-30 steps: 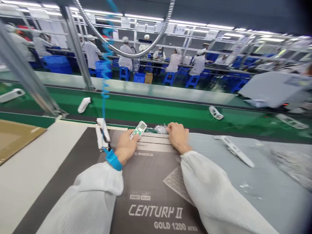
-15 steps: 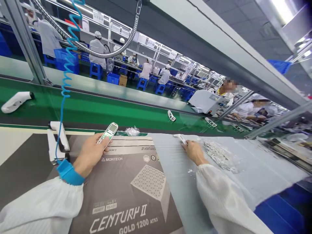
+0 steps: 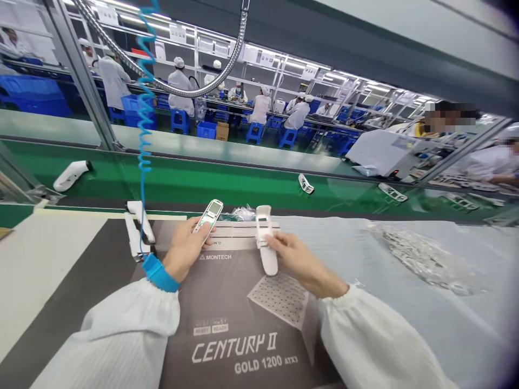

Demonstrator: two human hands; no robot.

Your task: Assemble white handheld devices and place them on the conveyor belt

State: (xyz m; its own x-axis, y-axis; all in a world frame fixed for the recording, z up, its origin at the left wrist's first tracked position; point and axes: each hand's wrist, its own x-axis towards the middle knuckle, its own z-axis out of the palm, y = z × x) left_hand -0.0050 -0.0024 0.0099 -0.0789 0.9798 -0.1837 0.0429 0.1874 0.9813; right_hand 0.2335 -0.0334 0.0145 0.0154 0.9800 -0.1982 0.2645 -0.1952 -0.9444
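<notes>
My left hand (image 3: 184,246), with a blue strap at its wrist, is closed on a slim device half (image 3: 210,216) that shows a small screen and a green circuit board. Beside it, my right hand (image 3: 298,256) grips a white plastic housing (image 3: 267,251) with rectangular openings near its top, upright over the brown printed cardboard (image 3: 227,302). To the left of my left hand, white device bodies (image 3: 138,232) rest at the cardboard's far edge. A clear plastic bag of small parts (image 3: 425,256) lies on the pale sheet at the right.
A green conveyor belt (image 3: 227,181) crosses beyond the work surface, carrying a white device (image 3: 72,175) and a curved white shell (image 3: 305,184). A coiled blue cord (image 3: 144,108) hangs down to my left wrist. People in white coats sit farther back.
My right hand has moved left from over the pale sheet, bringing the white housing beside the left hand's device half. The camera view has shifted, and my left hand still holds its part.
</notes>
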